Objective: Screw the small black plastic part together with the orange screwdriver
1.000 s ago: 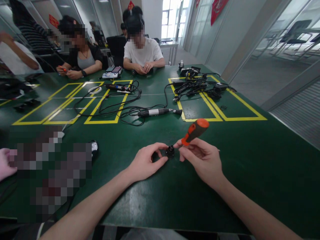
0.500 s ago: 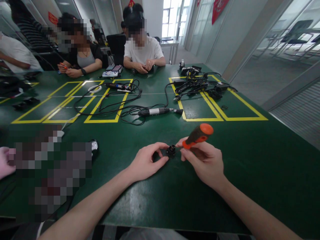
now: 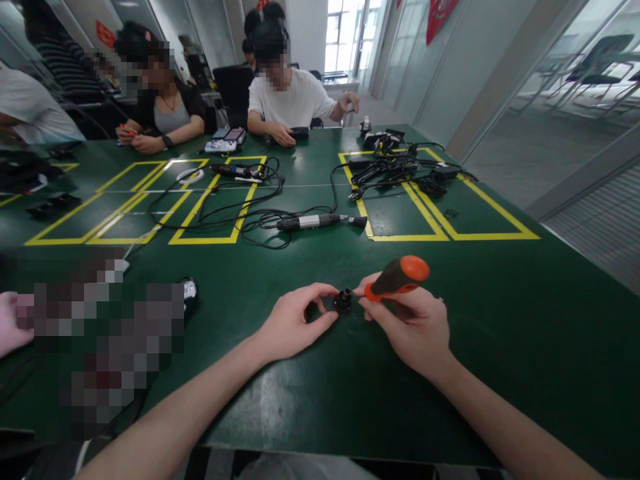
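A small black round part (image 3: pixel 343 301) with a raised hollow collar stands on the green table (image 3: pixel 300 413). Thumb and forefinger of my left hand (image 3: pixel 295 320) close around its left side and steady it against the tabletop. My right hand (image 3: pixel 415 323) grips a screwdriver (image 3: pixel 397 277) with a dark handle and orange ends. The handle tilts up to the right, its butt toward me. The fingers hide the screwdriver's shaft and tip, which lie just right of the black part.
An electric screwdriver (image 3: pixel 315 221) with a looped black cable lies ahead. Beyond it sit a second powered driver (image 3: pixel 235 172) and a heap of black cables (image 3: pixel 390 170). Yellow tape (image 3: pixel 410 238) marks the table. Blurred items and another person's hand (image 3: pixel 15 323) are at left; co-workers sit opposite.
My right hand and the screwdriver handle have dropped slightly. My left hand stays on the black part. Across the table, the person in white has raised one hand out to the side.
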`<state>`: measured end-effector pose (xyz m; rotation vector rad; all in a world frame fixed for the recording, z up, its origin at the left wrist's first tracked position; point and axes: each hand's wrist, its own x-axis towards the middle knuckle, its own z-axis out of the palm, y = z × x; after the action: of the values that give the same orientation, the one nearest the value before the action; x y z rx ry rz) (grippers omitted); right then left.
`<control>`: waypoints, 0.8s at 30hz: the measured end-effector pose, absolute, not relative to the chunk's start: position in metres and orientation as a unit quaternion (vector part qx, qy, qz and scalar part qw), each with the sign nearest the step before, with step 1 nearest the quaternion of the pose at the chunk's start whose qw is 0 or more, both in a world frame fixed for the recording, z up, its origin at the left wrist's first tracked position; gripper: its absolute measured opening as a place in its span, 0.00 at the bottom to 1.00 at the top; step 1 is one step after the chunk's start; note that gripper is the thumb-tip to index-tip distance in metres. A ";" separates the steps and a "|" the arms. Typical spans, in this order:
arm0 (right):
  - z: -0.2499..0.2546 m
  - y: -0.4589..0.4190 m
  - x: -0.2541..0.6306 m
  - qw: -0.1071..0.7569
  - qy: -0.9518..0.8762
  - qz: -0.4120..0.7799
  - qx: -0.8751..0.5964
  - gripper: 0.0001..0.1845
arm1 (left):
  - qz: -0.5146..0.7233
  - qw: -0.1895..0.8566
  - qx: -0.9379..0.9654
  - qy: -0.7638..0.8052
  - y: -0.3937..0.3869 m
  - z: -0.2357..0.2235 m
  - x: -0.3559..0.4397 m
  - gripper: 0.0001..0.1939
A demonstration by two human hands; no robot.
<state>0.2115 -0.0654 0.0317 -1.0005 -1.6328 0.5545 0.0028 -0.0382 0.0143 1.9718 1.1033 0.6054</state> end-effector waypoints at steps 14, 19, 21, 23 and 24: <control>0.033 -0.067 0.211 0.544 -0.698 0.179 -0.430 0.06 | 0.243 0.390 0.779 0.426 -0.038 0.014 0.004 0.16; 0.033 -0.067 0.212 0.542 -0.682 0.199 -0.449 0.05 | 0.240 0.392 0.777 0.430 -0.038 0.014 0.004 0.16; 0.032 -0.068 0.212 0.544 -0.671 0.222 -0.452 0.05 | 0.239 0.392 0.777 0.431 -0.038 0.014 0.003 0.16; 0.030 -0.067 0.211 0.553 -0.667 0.226 -0.446 0.05 | 0.240 0.392 0.777 0.430 -0.038 0.014 0.003 0.16; 0.030 -0.067 0.211 0.557 -0.668 0.217 -0.443 0.05 | 0.240 0.392 0.778 0.429 -0.038 0.014 0.003 0.16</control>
<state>0.2109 -0.0672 0.0297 -1.0451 -1.5773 0.5114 0.0035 -0.0381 0.0141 1.9750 1.0897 0.6102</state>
